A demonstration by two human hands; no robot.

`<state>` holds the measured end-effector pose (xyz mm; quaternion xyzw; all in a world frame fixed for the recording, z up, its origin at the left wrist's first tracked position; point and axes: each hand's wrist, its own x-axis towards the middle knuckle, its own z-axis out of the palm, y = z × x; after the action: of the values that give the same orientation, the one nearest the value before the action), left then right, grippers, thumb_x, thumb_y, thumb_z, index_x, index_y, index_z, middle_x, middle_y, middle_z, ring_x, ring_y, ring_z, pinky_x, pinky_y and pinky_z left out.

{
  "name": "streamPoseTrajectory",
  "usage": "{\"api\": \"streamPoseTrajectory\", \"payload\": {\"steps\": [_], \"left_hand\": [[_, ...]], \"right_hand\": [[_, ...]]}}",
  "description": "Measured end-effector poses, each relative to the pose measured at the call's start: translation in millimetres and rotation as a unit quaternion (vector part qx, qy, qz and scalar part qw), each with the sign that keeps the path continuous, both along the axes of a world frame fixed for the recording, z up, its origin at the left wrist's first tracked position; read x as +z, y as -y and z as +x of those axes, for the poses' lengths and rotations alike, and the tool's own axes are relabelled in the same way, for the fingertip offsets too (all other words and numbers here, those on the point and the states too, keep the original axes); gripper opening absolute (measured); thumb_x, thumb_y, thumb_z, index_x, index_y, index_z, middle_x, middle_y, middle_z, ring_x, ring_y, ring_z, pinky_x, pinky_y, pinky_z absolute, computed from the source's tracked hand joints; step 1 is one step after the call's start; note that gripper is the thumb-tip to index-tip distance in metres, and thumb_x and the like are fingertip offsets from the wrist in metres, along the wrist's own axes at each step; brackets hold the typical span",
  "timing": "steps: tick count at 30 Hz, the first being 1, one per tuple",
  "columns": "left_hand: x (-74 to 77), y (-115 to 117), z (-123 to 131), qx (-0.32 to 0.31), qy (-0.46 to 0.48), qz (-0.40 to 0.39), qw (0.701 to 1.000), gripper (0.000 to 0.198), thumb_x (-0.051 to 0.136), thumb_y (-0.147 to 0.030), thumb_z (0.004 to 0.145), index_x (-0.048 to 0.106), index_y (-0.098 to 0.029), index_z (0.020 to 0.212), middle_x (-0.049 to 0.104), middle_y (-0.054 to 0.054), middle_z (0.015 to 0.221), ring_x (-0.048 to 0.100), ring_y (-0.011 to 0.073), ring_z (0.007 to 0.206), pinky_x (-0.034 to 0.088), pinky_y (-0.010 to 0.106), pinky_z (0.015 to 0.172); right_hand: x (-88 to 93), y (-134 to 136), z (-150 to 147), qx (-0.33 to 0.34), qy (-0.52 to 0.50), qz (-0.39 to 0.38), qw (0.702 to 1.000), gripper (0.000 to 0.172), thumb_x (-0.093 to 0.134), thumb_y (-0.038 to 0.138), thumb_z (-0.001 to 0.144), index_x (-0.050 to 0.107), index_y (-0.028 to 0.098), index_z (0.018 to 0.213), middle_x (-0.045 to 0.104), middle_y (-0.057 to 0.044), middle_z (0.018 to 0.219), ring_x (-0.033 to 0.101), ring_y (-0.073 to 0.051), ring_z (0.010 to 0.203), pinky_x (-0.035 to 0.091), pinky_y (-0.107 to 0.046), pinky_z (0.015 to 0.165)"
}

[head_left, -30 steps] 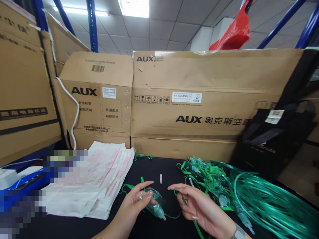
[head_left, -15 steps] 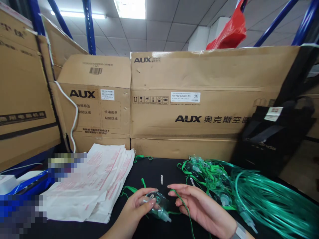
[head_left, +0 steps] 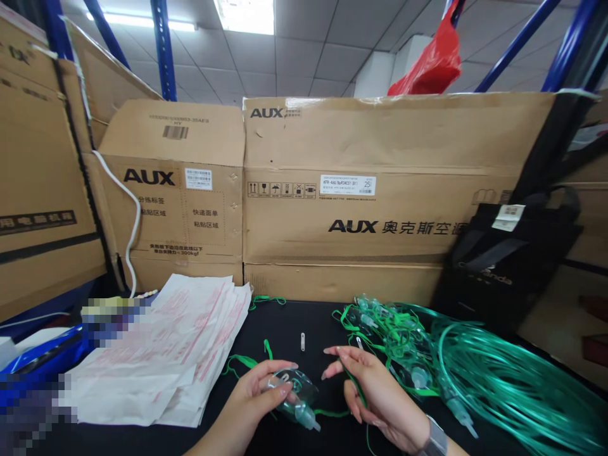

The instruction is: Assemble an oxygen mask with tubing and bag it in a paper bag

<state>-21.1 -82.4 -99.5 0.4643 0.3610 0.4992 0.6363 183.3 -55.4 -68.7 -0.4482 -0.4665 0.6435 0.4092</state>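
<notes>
A clear green-tinted plastic mask (head_left: pixel 300 387) is gripped between the thumb and fingers of my left hand (head_left: pixel 259 391), its connector pointing down to the right. From the mask a green elastic strap (head_left: pixel 332 414) runs toward my right hand (head_left: pixel 373 389), which pinches part of that strap between thumb and fingers. Above my hands a small metal strip (head_left: pixel 303 342) lies on the black table (head_left: pixel 285 323). Another metal strip (head_left: pixel 359 342) lies just beyond my right fingers. More green strap (head_left: pixel 243 361) shows left of the mask.
Flat white printed bags (head_left: pixel 156 354) are stacked at the left. Several masks with tangled green straps (head_left: pixel 394 332) lie at the right, beside coiled green tubing (head_left: pixel 503 380). Cardboard boxes (head_left: pixel 389 145) stand behind, with a black bag (head_left: pixel 498 272) at the right.
My right hand has turned, its fingers have curled more, and the strap has been drawn in toward its palm. My left hand still holds the mask. The whole view has shifted slightly.
</notes>
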Motion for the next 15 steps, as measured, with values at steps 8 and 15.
{"api": "streamPoseTrajectory", "payload": {"steps": [8,15], "left_hand": [[1.4,0.0,0.6,0.004,0.003,-0.005,1.0,0.039,0.072,-0.038,0.061,0.065,-0.017,0.092,0.066,0.002,0.066,0.06,0.0187,0.071,0.04,0.03,0.074],[2.4,1.4,-0.8,-0.001,0.008,0.003,1.0,0.036,0.071,-0.036,0.063,0.065,-0.016,0.093,0.067,0.002,0.066,0.06,0.0185,0.071,0.039,0.031,0.076]], "right_hand": [[-6.4,-5.6,-0.7,-0.009,0.011,0.037,0.999,0.023,0.062,0.028,0.072,0.051,0.014,0.088,0.063,-0.014,0.097,0.062,-0.013,0.044,0.043,-0.019,0.031],[-13.8,-11.3,-2.0,-0.006,0.092,0.098,0.991,0.037,0.06,0.05,0.069,0.05,0.015,0.074,0.052,0.005,0.035,0.034,-0.004,0.018,0.017,-0.013,0.022]]}}
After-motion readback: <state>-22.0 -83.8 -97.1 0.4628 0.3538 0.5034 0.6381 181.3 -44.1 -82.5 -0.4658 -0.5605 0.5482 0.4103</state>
